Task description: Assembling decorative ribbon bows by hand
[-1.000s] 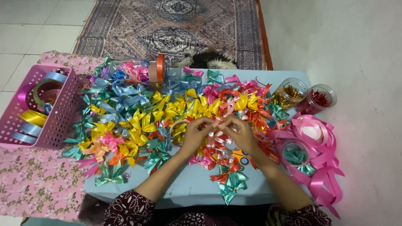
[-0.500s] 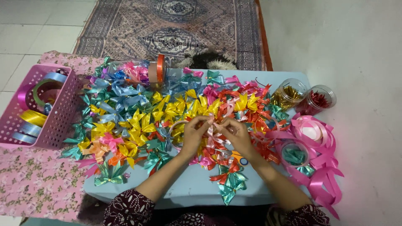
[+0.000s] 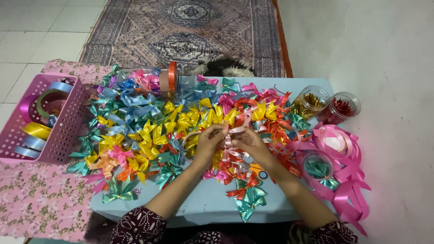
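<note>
Left hand (image 3: 209,141) and right hand (image 3: 247,141) both pinch a pale pink ribbon bow (image 3: 231,135) between them, fingertips closed on its middle, seemingly to keep the loops gathered; finished bows (image 3: 149,131) heaped all around; pink ribbon roll (image 3: 335,144) off right.

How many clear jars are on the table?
3: a jar of gold bits and a jar of red bits at the far right corner, and a jar of teal bows nearer, among pink ribbon.

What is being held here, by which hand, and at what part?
Both the left hand and the right hand pinch a pale pink ribbon bow at its middle, loops sticking out sideways.
</note>
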